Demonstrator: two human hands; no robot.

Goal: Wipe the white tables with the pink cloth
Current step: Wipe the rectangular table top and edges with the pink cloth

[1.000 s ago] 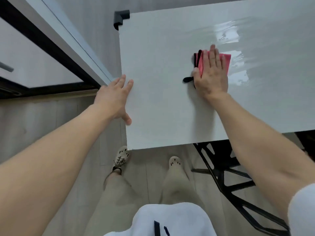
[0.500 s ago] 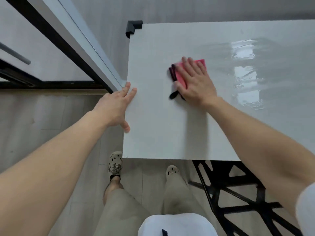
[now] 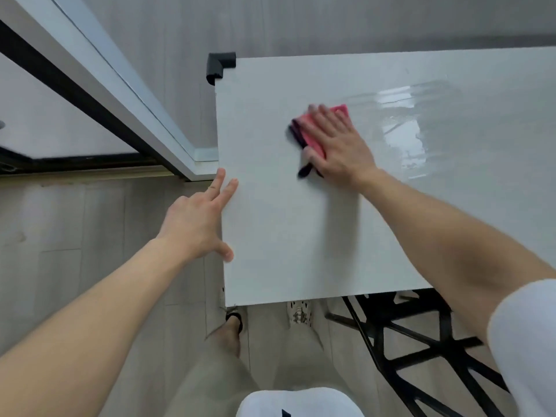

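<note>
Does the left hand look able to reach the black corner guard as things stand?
Probably yes: the open left hand rests at the left edge of the white table, and that edge is bare up to the black corner guard.

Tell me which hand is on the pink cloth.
The right hand, pressing flat on the pink cloth; the left hand only touches the white table at its edge.

Our pink cloth (image 3: 313,136), folded with a dark trim on its left side, lies flat on the glossy white surface (image 3: 285,236), toward its far-left part, under our right hand (image 3: 340,152). To its right, wet streaks (image 3: 403,136) shine.
</note>
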